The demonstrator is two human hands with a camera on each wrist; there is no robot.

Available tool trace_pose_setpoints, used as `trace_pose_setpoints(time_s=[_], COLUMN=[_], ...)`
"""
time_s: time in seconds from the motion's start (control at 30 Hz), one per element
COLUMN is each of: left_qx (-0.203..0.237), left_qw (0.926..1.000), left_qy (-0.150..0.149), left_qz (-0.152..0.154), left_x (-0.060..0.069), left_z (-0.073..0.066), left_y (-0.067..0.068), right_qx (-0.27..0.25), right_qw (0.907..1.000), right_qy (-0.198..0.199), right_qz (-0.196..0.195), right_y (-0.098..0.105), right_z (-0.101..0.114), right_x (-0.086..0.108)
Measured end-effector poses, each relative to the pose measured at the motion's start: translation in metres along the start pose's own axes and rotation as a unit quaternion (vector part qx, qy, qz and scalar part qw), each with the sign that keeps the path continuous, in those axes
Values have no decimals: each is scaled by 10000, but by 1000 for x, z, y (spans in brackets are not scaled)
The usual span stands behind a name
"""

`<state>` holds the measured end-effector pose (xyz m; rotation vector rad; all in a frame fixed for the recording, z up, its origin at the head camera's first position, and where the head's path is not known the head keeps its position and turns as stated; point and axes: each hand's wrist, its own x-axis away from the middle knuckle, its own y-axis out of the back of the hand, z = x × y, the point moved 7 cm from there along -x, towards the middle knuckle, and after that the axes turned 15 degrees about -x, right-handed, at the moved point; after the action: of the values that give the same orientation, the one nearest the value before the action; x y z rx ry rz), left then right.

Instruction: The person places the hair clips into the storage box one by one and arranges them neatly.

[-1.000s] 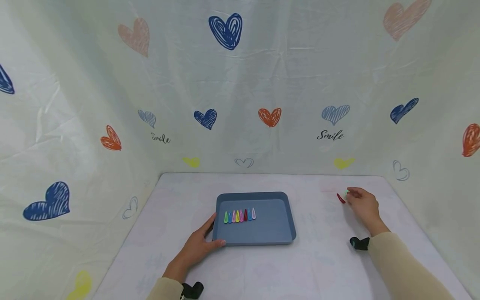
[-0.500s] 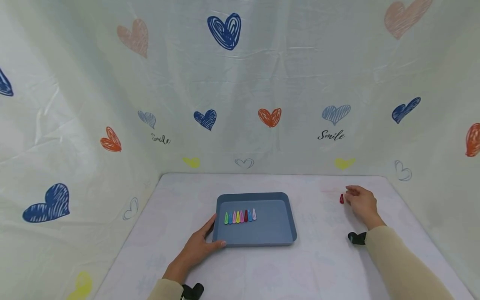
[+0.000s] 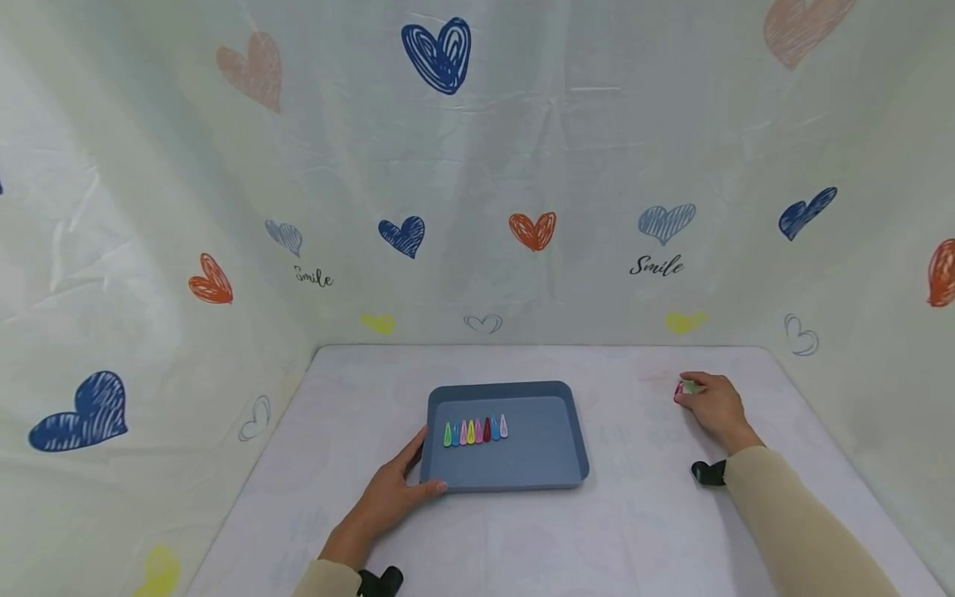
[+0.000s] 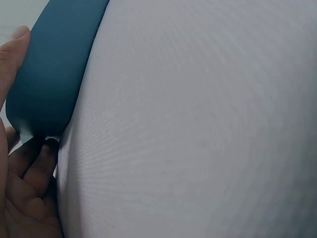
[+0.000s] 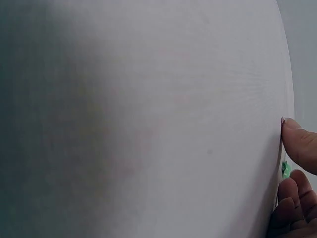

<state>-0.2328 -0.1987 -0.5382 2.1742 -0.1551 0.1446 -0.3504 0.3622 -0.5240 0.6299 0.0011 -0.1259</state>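
Observation:
My left hand (image 3: 388, 496) grips the near left corner of a blue-grey tray (image 3: 522, 485), thumb on the rim and fingers round the side; the left wrist view shows its fingertips tucked beneath the tray's edge (image 4: 54, 64). In the tray stands a row of snap hair clips (image 3: 475, 431), side by side, in green, blue, pink, yellow, red and lilac. At the table's far right my right hand (image 3: 718, 408) pinches a red hair clip (image 3: 678, 390) between thumb and forefinger. A green hair clip (image 5: 286, 169) is partly hidden by the fingers of that hand.
A pale cloth covers the table (image 3: 627, 522). Behind it hangs a whitish curtain (image 3: 477, 166) printed with hearts. Each wrist wears a black camera mount (image 3: 709, 473) below a beige sleeve (image 3: 791, 514).
The red hair clip has turned from slanted to nearly upright, and my right thumb and forefinger have closed on it. My left hand keeps its hold on the tray.

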Motion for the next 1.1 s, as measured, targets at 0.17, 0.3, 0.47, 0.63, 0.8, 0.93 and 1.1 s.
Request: trace_pose_setpoints(time_s=[0.17,0.3,0.47,0.63,0.8,0.93,1.1], left_qx=[39,68,72,99,73,61,49], left_qw=[10000,10000,9999,9998,9998,9998,9998], left_qy=[-41,-67,-111,-148,-164,-176,-171], left_qz=[-14,-20,-23,-29,-58,-74,-61], left_x=[0,-1,-1,-1,-1,-2,-1], left_z=[0,1,1,1,1,1,1], left_y=[-1,-2,-2,-2,-1,-2,-2], right_qx=[103,-9,-73,-122,-135,53,44], right_qw=[9999,10000,9999,9998,9998,9999,9999], right_qy=[-21,-47,130,141,-45,3,86], right_qz=[-1,62,41,39,156,96,-71], right_y=[-1,-4,-5,-6,-9,-9,-8], right_z=[2,4,10,12,11,15,26], right_x=[0,2,3,3,3,3,6])
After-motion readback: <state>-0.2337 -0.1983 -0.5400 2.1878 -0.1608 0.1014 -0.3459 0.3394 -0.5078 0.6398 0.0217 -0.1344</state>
